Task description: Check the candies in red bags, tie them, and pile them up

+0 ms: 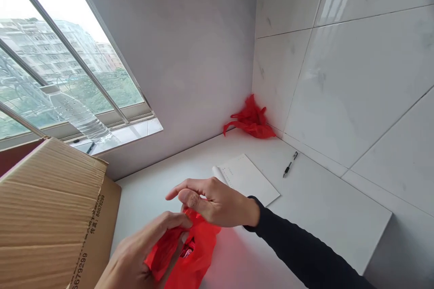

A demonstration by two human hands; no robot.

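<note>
Red bag [190,253] lies on the white counter [322,207] just right of the cardboard box [50,207]. Left hand [135,257] pinches its edge; right hand [213,203] pinches the top, other fingers spread. Pulling the sides apart evenly should work best. Open counter lies beyond the box, toward the notepad [247,178].

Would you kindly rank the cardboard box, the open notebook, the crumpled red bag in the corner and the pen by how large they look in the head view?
1. cardboard box, though it is nearest the camera and cut off by the frame
2. open notebook
3. crumpled red bag
4. pen
</note>
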